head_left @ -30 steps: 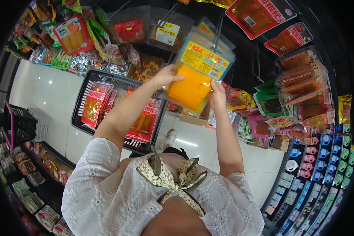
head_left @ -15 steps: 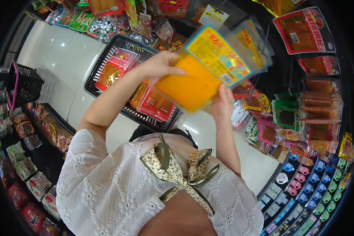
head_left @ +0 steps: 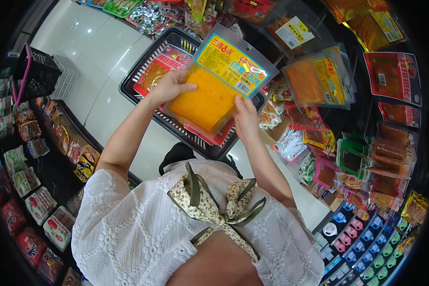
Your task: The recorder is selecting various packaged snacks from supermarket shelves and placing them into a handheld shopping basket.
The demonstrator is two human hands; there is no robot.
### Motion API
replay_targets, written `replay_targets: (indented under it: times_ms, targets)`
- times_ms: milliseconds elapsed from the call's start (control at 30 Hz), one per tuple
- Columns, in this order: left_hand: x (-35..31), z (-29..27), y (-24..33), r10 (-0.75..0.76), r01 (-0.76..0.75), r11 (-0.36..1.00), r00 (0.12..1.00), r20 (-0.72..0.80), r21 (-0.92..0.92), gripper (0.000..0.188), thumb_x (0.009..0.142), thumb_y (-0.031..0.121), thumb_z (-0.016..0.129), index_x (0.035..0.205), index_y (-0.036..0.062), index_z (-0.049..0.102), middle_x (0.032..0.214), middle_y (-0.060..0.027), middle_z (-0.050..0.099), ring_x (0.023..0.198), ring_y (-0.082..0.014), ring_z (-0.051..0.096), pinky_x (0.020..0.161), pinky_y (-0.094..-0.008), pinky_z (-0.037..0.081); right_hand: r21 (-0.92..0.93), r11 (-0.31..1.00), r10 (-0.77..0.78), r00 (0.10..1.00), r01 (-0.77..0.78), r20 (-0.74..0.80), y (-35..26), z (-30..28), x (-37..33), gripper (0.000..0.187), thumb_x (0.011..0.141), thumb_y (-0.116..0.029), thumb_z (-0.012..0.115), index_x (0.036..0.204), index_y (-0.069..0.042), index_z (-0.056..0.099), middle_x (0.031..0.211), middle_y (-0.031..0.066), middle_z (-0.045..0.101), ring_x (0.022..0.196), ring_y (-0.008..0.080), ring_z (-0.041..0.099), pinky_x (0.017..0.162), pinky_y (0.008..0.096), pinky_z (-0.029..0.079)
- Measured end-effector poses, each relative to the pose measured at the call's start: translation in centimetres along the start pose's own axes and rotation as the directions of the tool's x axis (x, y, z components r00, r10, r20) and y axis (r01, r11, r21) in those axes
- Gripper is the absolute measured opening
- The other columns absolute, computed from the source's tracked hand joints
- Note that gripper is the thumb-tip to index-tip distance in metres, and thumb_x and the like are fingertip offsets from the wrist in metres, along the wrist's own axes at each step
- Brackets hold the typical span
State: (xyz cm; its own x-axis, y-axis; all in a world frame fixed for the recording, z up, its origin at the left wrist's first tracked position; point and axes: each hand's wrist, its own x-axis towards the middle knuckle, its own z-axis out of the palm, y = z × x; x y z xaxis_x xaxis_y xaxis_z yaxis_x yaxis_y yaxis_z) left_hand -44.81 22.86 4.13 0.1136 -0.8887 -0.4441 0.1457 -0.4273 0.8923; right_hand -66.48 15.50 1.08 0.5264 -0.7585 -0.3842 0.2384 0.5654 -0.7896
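A clear snack packet (head_left: 202,97) with orange-yellow contents and a yellow, blue-edged label is held up in front of me. My left hand (head_left: 170,89) grips its left edge, thumb on the front. At the lower right edge, my right hand (head_left: 246,117) pinches it near the barcode. Behind and beneath the packet is a black shopping basket (head_left: 128,85) with slotted white-looking sides. Inside it lie red snack packets (head_left: 150,76), partly covered by the held packet and my left hand.
Similar orange packets (head_left: 306,86) hang on the rack to the right, beside red hanging packets (head_left: 392,78). Shelves of packaged snacks (head_left: 43,205) curve along the left. A black basket with a pink handle (head_left: 35,71) stands on the tiled floor (head_left: 93,47) at far left.
The packet has moved left and down, over the basket, with both hands still on it. The view has shifted, showing more of the right-hand rack.
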Motion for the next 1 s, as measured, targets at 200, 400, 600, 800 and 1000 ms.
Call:
replay_targets:
  times_ms: [200, 400, 600, 800, 1000]
  targets:
    - [0.5, -1.9, -3.1, 0.148, -0.149, 0.989, 0.986, -0.081, -0.006, 0.032, 0.079, 0.004, 0.057, 0.110, -0.0042, 0.051, 0.097, -0.0076, 0.060, 0.086, -0.0132, 0.057, 0.077, -0.0258, 0.045, -0.127, 0.992, -0.012, 0.999, 0.016, 0.037, 0.5, 1.0, 2.1, 0.030, 0.087, -0.009, 0.046, 0.116, -0.001, 0.044, 0.111, 0.0076, 0.053, 0.104, 0.0145, 0.048, 0.087, 0.0270, 0.036]
    - [-0.3, -1.9, -5.1, 0.171, -0.189, 0.981, 0.940, -0.295, -0.033, 0.028, 0.080, 0.008, 0.059, 0.106, -0.0009, 0.053, 0.094, -0.0069, 0.061, 0.084, -0.0115, 0.057, 0.075, -0.0238, 0.045, -0.311, 0.950, -0.011, 0.999, 0.023, 0.040, 0.3, 2.9, 5.6, 0.043, 0.084, -0.006, 0.048, 0.124, -0.001, 0.033, 0.118, 0.0149, 0.047, 0.109, 0.0201, 0.044, 0.091, 0.0299, 0.034]
    - [-0.7, -1.4, -7.7, 0.171, -0.261, 0.953, 0.882, -0.440, -0.153, 0.026, 0.080, 0.006, 0.058, 0.105, -0.0002, 0.054, 0.097, -0.0072, 0.061, 0.088, -0.0133, 0.057, 0.077, -0.0258, 0.045, -0.438, 0.893, -0.043, 0.988, 0.104, 0.147, 1.7, 4.3, 8.5, 0.055, 0.081, -0.008, 0.053, 0.130, -0.005, 0.028, 0.127, 0.0195, 0.037, 0.118, 0.0258, 0.037, 0.097, 0.0327, 0.029]
    - [-0.7, -1.3, -8.2, 0.199, -0.288, 0.952, 0.839, -0.506, -0.103, 0.028, 0.080, 0.002, 0.057, 0.106, -0.0030, 0.051, 0.099, -0.0104, 0.060, 0.087, -0.0163, 0.058, 0.076, -0.0262, 0.045, -0.450, 0.881, -0.050, 0.975, 0.145, 0.217, 2.0, 4.4, 9.5, 0.056, 0.081, -0.009, 0.053, 0.131, -0.006, 0.028, 0.128, 0.0184, 0.037, 0.119, 0.0262, 0.036, 0.097, 0.0338, 0.029]
    - [-0.5, -0.8, -10.6, 0.214, -0.167, 0.977, 0.804, -0.555, 0.134, 0.030, 0.079, 0.007, 0.058, 0.108, 0.0003, 0.054, 0.089, -0.0115, 0.062, 0.078, -0.0149, 0.060, 0.068, -0.0250, 0.047, -0.586, 0.778, -0.023, 0.942, 0.227, 0.334, 3.1, 3.7, 10.9, 0.058, 0.080, -0.014, 0.055, 0.131, -0.006, 0.028, 0.131, 0.0146, 0.036, 0.120, 0.0216, 0.037, 0.095, 0.0305, 0.031]
